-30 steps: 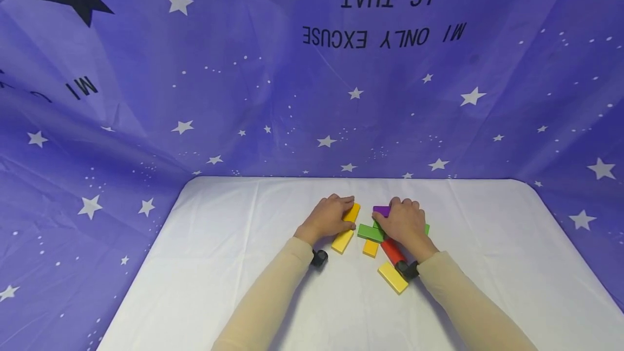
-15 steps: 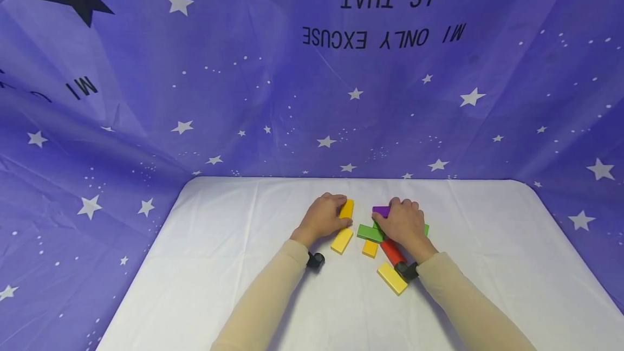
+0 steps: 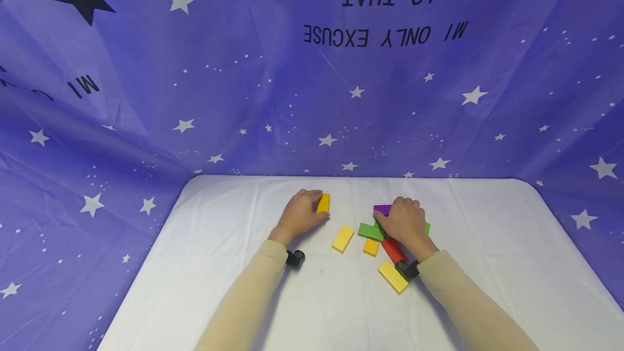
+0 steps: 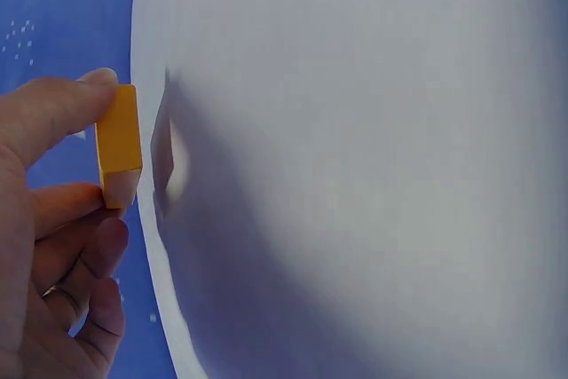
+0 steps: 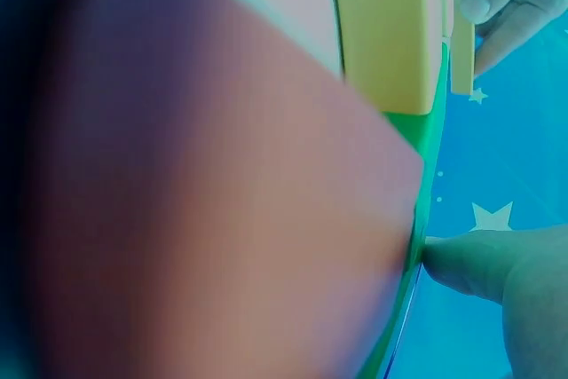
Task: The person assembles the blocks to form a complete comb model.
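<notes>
My left hand (image 3: 299,214) pinches a yellow-orange block (image 3: 324,203) between thumb and fingers, left of the other blocks. In the left wrist view that block (image 4: 118,135) appears raised, with a shadow on the cloth. My right hand (image 3: 405,222) is over the pile, its thumb and fingers around a purple block (image 3: 382,209) that it partly hides. Close to that thumb lies a green block (image 3: 371,231). A red block (image 3: 393,251) extends from beneath the right wrist, and another green piece (image 3: 427,229) shows past the hand's far side.
A light yellow block (image 3: 343,239) lies between the hands. Nearer the front are a small orange block (image 3: 371,247) and another yellow block (image 3: 392,277). The white-clothed table (image 3: 195,286) meets a purple star-patterned curtain (image 3: 292,96) behind.
My left hand has carried the yellow-orange block leftward and slightly back, away from the light yellow block. The right hand stays in the same place.
</notes>
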Demonstrator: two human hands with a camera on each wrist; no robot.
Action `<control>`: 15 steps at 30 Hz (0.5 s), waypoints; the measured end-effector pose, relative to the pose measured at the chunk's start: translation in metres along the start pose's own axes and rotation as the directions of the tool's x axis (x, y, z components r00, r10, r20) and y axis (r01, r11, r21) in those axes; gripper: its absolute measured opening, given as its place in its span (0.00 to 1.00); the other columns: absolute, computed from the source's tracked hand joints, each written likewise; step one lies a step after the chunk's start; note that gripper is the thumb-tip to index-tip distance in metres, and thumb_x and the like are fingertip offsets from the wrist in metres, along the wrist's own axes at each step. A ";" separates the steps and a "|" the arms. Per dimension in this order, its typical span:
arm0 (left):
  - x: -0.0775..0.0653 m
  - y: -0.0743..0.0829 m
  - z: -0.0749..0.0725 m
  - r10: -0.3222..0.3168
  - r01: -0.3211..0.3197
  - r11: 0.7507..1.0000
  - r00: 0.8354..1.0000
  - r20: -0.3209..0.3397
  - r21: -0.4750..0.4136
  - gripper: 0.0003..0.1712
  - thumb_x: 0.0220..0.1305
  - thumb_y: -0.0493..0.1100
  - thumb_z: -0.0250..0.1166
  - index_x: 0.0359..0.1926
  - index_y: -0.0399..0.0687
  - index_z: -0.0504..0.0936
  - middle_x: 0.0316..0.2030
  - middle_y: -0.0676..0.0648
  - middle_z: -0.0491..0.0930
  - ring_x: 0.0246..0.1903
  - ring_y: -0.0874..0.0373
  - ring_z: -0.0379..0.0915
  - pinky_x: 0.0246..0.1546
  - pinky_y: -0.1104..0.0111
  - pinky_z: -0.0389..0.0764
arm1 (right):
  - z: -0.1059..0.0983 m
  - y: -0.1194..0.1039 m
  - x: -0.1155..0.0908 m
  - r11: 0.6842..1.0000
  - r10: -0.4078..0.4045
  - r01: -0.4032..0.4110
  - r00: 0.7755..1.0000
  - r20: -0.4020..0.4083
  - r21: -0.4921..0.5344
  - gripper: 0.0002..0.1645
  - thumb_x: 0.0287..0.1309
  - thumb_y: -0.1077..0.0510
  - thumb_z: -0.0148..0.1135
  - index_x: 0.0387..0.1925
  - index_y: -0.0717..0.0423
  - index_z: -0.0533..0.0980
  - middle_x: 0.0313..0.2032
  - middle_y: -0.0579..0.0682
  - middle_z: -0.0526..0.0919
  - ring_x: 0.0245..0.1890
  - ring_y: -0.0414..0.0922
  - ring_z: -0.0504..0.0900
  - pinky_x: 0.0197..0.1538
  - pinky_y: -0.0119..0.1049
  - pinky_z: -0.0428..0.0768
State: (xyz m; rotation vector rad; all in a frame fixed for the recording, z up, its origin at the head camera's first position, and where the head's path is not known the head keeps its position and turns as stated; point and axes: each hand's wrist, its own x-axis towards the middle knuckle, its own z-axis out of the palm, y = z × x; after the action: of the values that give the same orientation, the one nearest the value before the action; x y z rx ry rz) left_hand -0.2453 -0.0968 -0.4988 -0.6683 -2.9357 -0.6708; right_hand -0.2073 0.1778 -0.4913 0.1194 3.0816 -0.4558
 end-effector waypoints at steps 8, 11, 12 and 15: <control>-0.008 -0.018 -0.013 -0.052 0.052 0.999 0.998 -0.019 0.001 0.37 0.57 0.54 0.76 0.62 0.35 0.79 0.61 0.43 0.79 0.60 0.48 0.74 0.66 0.60 0.71 | 0.000 0.000 0.001 1.000 -0.010 0.010 1.000 -0.005 -0.003 0.41 0.61 0.37 0.61 0.45 0.77 0.72 0.36 0.68 0.77 0.40 0.62 0.74 0.44 0.57 0.75; -0.011 -0.025 -0.016 -0.068 0.068 0.998 0.997 -0.024 0.004 0.37 0.57 0.53 0.76 0.62 0.35 0.79 0.61 0.42 0.79 0.61 0.48 0.73 0.66 0.59 0.70 | 0.000 0.000 0.002 1.000 -0.010 0.010 1.000 -0.004 -0.005 0.41 0.62 0.37 0.61 0.45 0.77 0.72 0.37 0.68 0.77 0.41 0.63 0.74 0.45 0.57 0.75; -0.012 -0.027 -0.017 -0.074 0.074 0.997 0.997 -0.027 0.005 0.37 0.57 0.53 0.76 0.62 0.35 0.79 0.61 0.42 0.79 0.61 0.48 0.73 0.66 0.59 0.70 | 0.000 0.000 0.002 1.000 -0.010 0.010 1.000 -0.003 -0.007 0.41 0.62 0.37 0.61 0.46 0.77 0.72 0.37 0.68 0.77 0.41 0.63 0.74 0.46 0.57 0.75; -0.015 -0.031 -0.019 -0.086 0.086 0.996 0.996 -0.033 0.007 0.37 0.57 0.52 0.76 0.61 0.34 0.79 0.61 0.42 0.79 0.60 0.47 0.73 0.66 0.58 0.71 | 0.001 0.001 0.002 1.000 -0.010 0.010 1.000 0.003 -0.019 0.41 0.62 0.37 0.61 0.46 0.77 0.72 0.38 0.68 0.77 0.42 0.63 0.74 0.47 0.58 0.75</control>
State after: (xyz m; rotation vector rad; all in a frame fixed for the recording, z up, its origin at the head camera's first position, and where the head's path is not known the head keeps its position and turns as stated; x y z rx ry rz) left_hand -0.2453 -0.1362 -0.4959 -0.5275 -2.9500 -0.6691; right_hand -0.2097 0.1783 -0.4923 0.1032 3.0845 -0.4272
